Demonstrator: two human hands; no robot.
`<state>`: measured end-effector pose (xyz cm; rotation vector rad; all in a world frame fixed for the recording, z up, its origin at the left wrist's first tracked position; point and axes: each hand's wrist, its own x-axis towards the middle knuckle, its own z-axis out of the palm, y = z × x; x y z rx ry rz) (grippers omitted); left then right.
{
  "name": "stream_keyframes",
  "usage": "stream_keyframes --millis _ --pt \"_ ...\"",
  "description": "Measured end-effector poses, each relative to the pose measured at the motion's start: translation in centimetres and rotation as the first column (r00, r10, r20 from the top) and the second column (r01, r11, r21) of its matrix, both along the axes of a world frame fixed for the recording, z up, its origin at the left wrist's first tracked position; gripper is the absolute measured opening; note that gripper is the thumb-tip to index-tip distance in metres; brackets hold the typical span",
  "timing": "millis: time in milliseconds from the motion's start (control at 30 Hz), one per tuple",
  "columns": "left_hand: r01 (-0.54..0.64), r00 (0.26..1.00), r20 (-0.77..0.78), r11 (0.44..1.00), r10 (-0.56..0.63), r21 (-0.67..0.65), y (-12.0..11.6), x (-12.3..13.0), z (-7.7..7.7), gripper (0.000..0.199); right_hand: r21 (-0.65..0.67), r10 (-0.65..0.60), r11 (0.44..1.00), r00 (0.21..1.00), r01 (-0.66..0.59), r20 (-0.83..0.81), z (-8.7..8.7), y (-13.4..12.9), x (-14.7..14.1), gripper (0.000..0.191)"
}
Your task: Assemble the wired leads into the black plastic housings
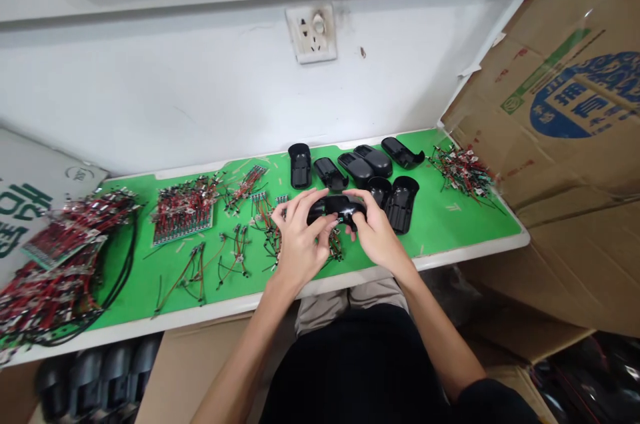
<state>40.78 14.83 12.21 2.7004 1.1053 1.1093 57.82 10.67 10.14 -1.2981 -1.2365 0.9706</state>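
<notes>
Both hands hold one black plastic shell (pixel 337 206) above the front edge of the green-topped table (pixel 450 224). My left hand (pixel 303 234) grips its left end, with the thumb and fingertips at a small green part in the shell. Around the right end, the fingers of my right hand (pixel 373 227) are closed. Under and beside my left hand lie wired circuit pieces (pixel 273 237), partly hidden. Just beyond my hands, black shells (pixel 403 204) lie on the green surface, some showing their hollow inside.
Bundles of red-wired boards (pixel 183 211) lie to the left, with a larger pile (pixel 55 277) at the far left. Another wire heap (pixel 463 171) is at the right, beside a tall cardboard sheet (pixel 565 144). Behind is a wall with a socket (pixel 313 34).
</notes>
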Motion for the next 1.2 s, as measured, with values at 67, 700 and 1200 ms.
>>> stream_keyframes --millis 67,700,1200 --pt "0.011 1.000 -0.018 1.000 -0.011 0.012 0.0 -0.1 0.0 0.017 -0.005 0.004 1.000 1.000 -0.004 0.012 0.0 -0.1 0.0 0.045" --pt "0.138 0.987 -0.082 0.990 -0.136 0.024 0.7 -1.1 0.1 0.013 -0.003 0.034 0.999 0.998 -0.034 0.053 0.4 -0.3 -0.7 0.047" --pt "0.124 0.985 -0.133 0.989 -0.113 0.081 1.0 -1.0 0.1 0.024 0.002 0.002 1.000 0.987 -0.003 0.159 0.5 -0.1 -0.6 0.049"
